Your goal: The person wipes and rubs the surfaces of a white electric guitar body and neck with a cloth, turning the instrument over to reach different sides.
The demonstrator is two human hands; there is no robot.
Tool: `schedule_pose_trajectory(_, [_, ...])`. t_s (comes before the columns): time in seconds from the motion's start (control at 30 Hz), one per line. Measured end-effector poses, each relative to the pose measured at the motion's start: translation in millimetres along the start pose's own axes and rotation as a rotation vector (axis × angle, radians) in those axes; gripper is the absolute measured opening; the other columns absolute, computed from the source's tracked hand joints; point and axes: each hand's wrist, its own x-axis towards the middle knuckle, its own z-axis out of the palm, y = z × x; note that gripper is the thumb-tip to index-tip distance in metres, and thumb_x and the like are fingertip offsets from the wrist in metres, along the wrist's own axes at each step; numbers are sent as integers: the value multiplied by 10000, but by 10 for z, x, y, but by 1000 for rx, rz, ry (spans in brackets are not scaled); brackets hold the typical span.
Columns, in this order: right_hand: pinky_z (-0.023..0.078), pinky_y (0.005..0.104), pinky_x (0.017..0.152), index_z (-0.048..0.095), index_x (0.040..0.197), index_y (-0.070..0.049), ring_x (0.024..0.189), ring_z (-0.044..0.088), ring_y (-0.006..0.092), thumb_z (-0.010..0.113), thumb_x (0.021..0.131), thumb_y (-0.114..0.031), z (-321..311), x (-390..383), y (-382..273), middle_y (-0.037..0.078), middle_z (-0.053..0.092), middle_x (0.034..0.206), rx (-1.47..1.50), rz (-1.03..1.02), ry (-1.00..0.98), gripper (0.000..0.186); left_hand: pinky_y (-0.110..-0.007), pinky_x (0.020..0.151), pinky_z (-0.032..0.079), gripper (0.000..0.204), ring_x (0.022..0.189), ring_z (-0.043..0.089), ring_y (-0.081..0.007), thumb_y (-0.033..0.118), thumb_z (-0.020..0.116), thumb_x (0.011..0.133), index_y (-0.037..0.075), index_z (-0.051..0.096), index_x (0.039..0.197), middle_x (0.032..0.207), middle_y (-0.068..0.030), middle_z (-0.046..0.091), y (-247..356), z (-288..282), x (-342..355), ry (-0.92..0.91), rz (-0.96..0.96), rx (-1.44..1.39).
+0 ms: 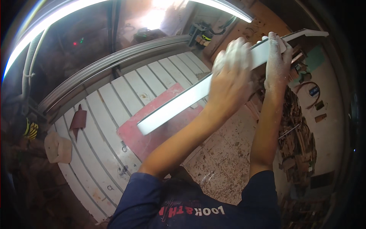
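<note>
Seen from the middle of the view, a long white strip [179,102] with a dark upper edge slants from its near end at 8 o'clock, over a pink sheet [133,128], out to its far end at 2 o'clock. Both of the person's 2 bare hands are at the strip and look dusted with white powder. The left hand [231,66], between 1 and 2 o'clock, is blurred and lies across the strip with its fingers pointing up; how far it is closed, and whether it grips or only presses, cannot be told. The right hand [278,63], at 2 o'clock, is bent around the strip, its fingers drawn in on it with little gap. The pink sheet lies on a pale slatted bench [95,168]. A curled reddish-brown sheet [79,121] sits on the slats at 9 o'clock, and a beige cap [59,147] lies between 8 and 9 o'clock at the bench edge. A metal rail [114,64] arcs from 9 to 12 o'clock above the slats. A heap of brown scraps [299,141] spreads just past 3 o'clock, and a speckled floor [219,168] shows between the person's forearms.
</note>
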Motion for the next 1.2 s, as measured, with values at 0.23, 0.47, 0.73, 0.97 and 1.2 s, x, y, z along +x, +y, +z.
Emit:
schedule_pose_trajectory(0.23, [483, 302, 919, 511, 1216, 83, 989, 609, 160, 684, 965, -352, -57, -47, 29, 148, 629, 1104, 31, 46, -1, 531, -513, 1157, 323, 907, 1426, 394, -374, 274, 796, 796, -38, 333, 1511, 1514, -243, 423, -248, -1386, -1277, -486, -318, 426])
schedule_pose_trajectory(0.47, [483, 328, 901, 520, 1175, 92, 995, 601, 172, 613, 1004, -324, -156, 42, 207, 146, 627, 1087, -8, 11, 27, 459, -473, 1127, 378, 879, 1358, 455, -456, 220, 794, 819, -47, 321, 1510, 1452, -249, 497, -623, -1854, -2534, -370, -1077, -75])
schedule_pose_trajectory(0.73, [508, 313, 848, 516, 1166, 46, 948, 616, 161, 664, 973, -291, -165, -168, -4, 124, 618, 1043, 51, 4, 20, 416, -432, 924, 517, 596, 1048, 663, -355, 141, 874, 654, 11, 646, 1189, 1134, -183, 684, -559, -1592, -1672, -173, -437, 229])
schedule_pose_trajectory(0.97, [442, 445, 1065, -49, 1530, 64, 1196, 498, 342, 882, 665, -94, 198, -770, 35, 236, 397, 1328, -26, -110, -132, 1281, -401, 829, 546, 464, 917, 691, -310, 146, 832, 618, 53, 696, 1052, 978, -115, 723, -425, -1436, -1245, -275, -573, 287])
schedule_pose_trajectory(1.2, [439, 486, 1077, -42, 1544, 66, 1252, 482, 363, 883, 686, -129, 283, -934, 24, 284, 319, 1404, -151, -166, -203, 1277, -393, 776, 552, 425, 861, 701, -319, 154, 832, 625, 67, 709, 1022, 929, -119, 725, -561, -1572, -1319, -199, -515, 293])
